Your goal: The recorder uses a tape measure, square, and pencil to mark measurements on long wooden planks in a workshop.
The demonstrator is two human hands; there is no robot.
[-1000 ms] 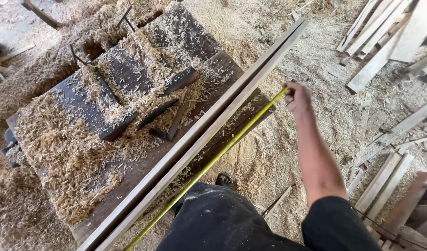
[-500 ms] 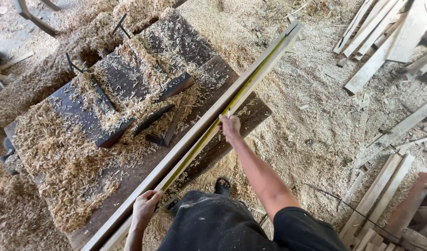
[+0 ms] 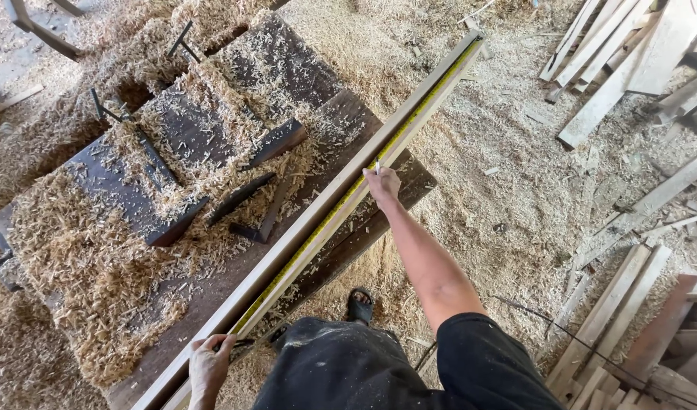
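Across the shavings-strewn workbench [image 3: 212,304] lies a long wooden strip [image 3: 318,216] with a yellow tape measure [image 3: 409,125] stretched along it. Left hand [image 3: 209,363] pins the tape's near end; right hand [image 3: 383,182] pinches a pencil [image 3: 377,167] (tip at the strip). Tape should stay flat and taut for a true mark.

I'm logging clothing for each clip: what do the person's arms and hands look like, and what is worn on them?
Both hands are bare, no gloves. The right hand leads to an arm uncovered up to a short black sleeve. The left hand shows no watch or rings.
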